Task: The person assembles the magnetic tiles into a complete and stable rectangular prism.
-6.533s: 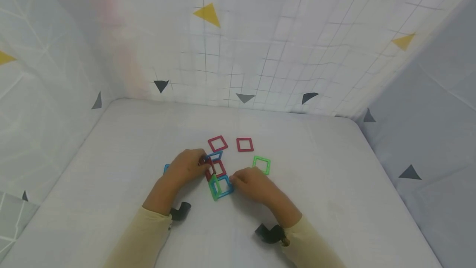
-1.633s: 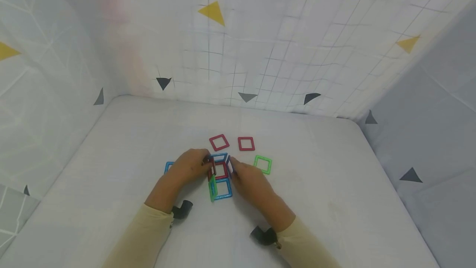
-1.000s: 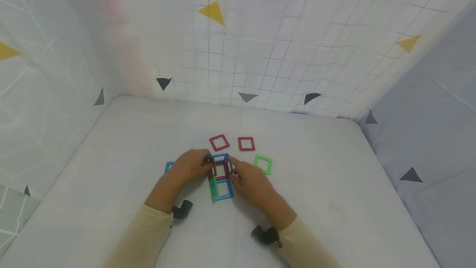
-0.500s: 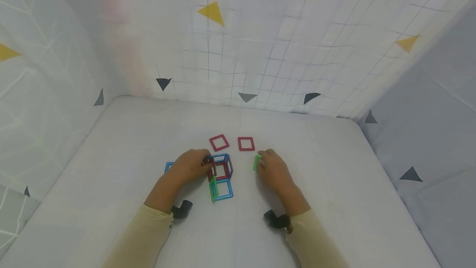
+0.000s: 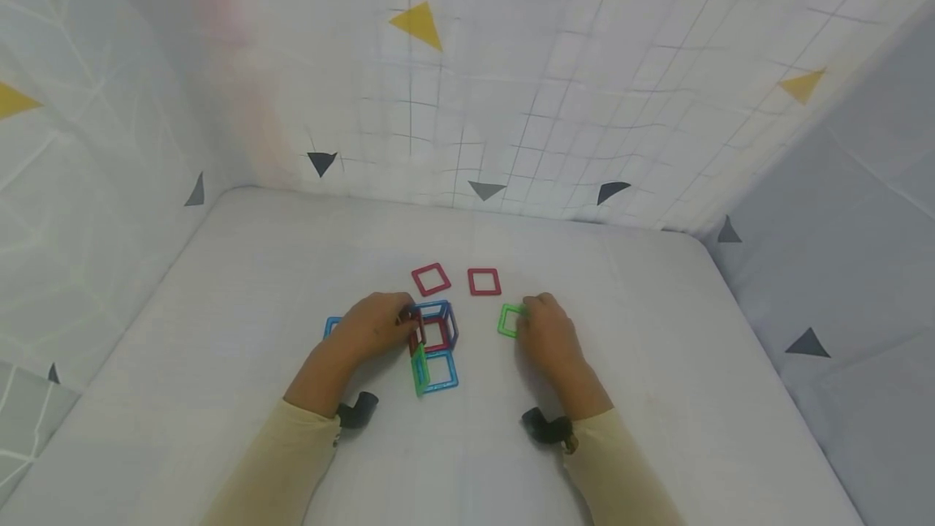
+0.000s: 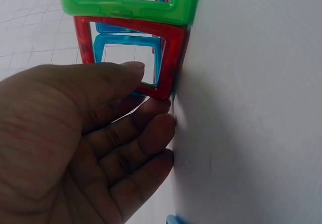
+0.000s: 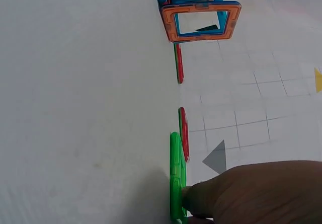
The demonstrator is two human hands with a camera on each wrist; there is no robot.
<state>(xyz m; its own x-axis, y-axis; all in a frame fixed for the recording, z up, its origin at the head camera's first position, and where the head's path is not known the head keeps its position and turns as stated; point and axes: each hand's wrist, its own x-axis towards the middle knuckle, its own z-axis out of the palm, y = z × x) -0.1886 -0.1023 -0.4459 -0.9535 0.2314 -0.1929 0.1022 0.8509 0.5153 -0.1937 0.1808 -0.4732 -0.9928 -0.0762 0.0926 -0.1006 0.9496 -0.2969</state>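
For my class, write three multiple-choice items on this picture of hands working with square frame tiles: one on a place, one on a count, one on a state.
1. Where does the loose green square lie?
A. right of the standing structure, at the right hand
B. left of the left hand
C. on top of the structure

2. How many red squares lie flat and alone behind the structure?
A. none
B. two
C. five

3. What is the left hand doing?
A. resting flat, away from the tiles
B. holding an upright red frame of the structure
C. lifting a yellow triangle

Answers:
1 A: the green square sits on the white table against the fingers of the right hand.
2 B: one red square and another red square lie side by side.
3 B: the left hand has its fingers curled on the upright red frame of the structure.
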